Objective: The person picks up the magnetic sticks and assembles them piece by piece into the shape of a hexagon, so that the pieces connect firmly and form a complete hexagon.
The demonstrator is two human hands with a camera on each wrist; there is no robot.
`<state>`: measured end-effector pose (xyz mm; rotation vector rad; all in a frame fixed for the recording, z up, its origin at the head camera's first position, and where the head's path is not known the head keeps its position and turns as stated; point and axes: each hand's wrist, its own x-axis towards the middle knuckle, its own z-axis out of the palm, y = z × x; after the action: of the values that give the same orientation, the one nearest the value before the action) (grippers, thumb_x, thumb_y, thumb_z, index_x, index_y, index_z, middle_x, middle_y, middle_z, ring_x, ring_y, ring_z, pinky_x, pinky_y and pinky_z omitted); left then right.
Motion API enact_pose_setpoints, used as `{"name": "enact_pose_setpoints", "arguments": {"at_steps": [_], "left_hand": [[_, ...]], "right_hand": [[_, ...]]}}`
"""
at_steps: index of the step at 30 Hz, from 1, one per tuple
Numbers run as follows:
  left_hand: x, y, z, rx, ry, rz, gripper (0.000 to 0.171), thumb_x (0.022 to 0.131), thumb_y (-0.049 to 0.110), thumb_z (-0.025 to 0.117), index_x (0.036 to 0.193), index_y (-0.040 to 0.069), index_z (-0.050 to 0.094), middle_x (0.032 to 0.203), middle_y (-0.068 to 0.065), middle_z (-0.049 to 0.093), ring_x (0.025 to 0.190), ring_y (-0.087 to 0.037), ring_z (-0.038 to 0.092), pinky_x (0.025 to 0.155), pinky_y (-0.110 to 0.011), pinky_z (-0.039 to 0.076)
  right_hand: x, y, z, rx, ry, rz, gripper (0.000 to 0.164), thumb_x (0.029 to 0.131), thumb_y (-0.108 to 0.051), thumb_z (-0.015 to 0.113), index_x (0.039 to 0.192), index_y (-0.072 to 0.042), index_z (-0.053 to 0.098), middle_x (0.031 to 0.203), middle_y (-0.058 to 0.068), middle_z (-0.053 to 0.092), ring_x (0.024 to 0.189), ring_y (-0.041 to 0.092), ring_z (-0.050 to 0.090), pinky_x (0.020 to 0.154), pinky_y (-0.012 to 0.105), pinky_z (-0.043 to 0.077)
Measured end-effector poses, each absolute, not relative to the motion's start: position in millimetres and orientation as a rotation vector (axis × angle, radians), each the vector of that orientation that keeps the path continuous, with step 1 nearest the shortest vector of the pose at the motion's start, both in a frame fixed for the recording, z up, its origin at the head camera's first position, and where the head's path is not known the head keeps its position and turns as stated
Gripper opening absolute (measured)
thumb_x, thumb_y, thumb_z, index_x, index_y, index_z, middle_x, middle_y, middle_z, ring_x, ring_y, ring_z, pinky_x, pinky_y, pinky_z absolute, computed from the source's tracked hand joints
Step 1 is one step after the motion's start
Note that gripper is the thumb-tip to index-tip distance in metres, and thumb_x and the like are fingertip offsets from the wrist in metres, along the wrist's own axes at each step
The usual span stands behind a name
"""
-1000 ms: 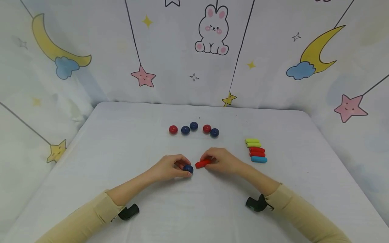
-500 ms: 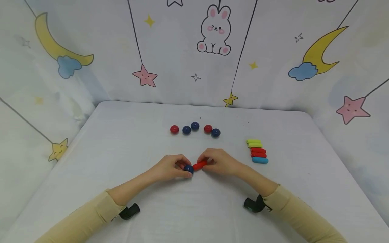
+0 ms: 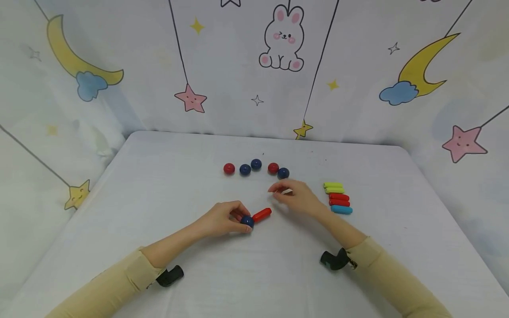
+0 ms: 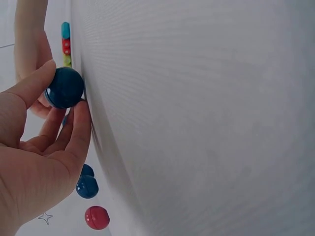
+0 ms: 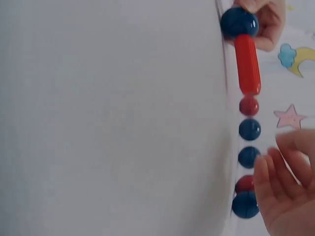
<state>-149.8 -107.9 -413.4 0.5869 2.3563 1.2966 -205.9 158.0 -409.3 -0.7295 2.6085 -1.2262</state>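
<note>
My left hand [image 3: 222, 218] pinches a dark blue ball [image 3: 247, 221] between thumb and fingers, low over the white table. A red rod [image 3: 262, 215] reaches out from that ball toward the right, one end right against it; the right wrist view shows the red rod [image 5: 247, 64] with a ridged side, lined up with the blue ball [image 5: 239, 22]. Beyond the rod's far end is my right hand [image 3: 296, 196], its fingers loosely bent and holding nothing. It is close to the nearest blue ball [image 3: 283, 172] of the back row.
Two red balls, such as the left one [image 3: 229, 168], and more blue balls, one of them the middle ball [image 3: 256, 164], line the back of the table. To the right lie yellow-green rods [image 3: 333, 185], red rods [image 3: 339, 197] and a blue rod [image 3: 341, 210], side by side.
My right hand brought the red rod left against the blue ball, let go, and moved back toward the far row. My left hand keeps its pinch on the ball.
</note>
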Motion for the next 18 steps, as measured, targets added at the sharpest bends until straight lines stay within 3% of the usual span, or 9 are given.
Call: {"name": "enact_pose_setpoints", "arguments": {"at_steps": [7, 12, 18], "left_hand": [[-150, -107, -414, 0.574, 2.342, 1.306, 0.032, 0.081, 0.021, 0.081, 0.106, 0.01, 0.065, 0.094, 0.001, 0.064, 0.085, -0.014, 0.06, 0.076, -0.024, 0.051], [-149, -107, -415, 0.583, 2.344, 1.309, 0.032, 0.081, 0.021, 0.081, 0.106, 0.01, 0.065, 0.093, 0.001, 0.063, 0.085, -0.014, 0.059, 0.076, -0.024, 0.051], [-149, -107, -415, 0.564, 2.343, 1.316, 0.031, 0.08, 0.021, 0.081, 0.105, 0.012, 0.065, 0.092, 0.002, 0.063, 0.084, -0.014, 0.059, 0.076, -0.024, 0.051]], "right_hand": [[-229, 170, -414, -0.334, 2.744, -1.442, 0.026, 0.093, -0.01, 0.064, 0.119, -0.004, 0.059, 0.121, 0.012, 0.055, 0.107, 0.027, 0.055, 0.094, 0.042, 0.048], [-244, 172, -419, -0.147, 2.672, -1.439, 0.043, 0.092, -0.017, 0.066, 0.132, -0.009, 0.052, 0.132, 0.011, 0.049, 0.115, 0.027, 0.05, 0.094, 0.043, 0.047], [-251, 170, -420, -0.136, 2.633, -1.349, 0.043, 0.093, -0.02, 0.066, 0.133, -0.012, 0.053, 0.131, 0.01, 0.054, 0.116, 0.028, 0.05, 0.091, 0.042, 0.048]]}}
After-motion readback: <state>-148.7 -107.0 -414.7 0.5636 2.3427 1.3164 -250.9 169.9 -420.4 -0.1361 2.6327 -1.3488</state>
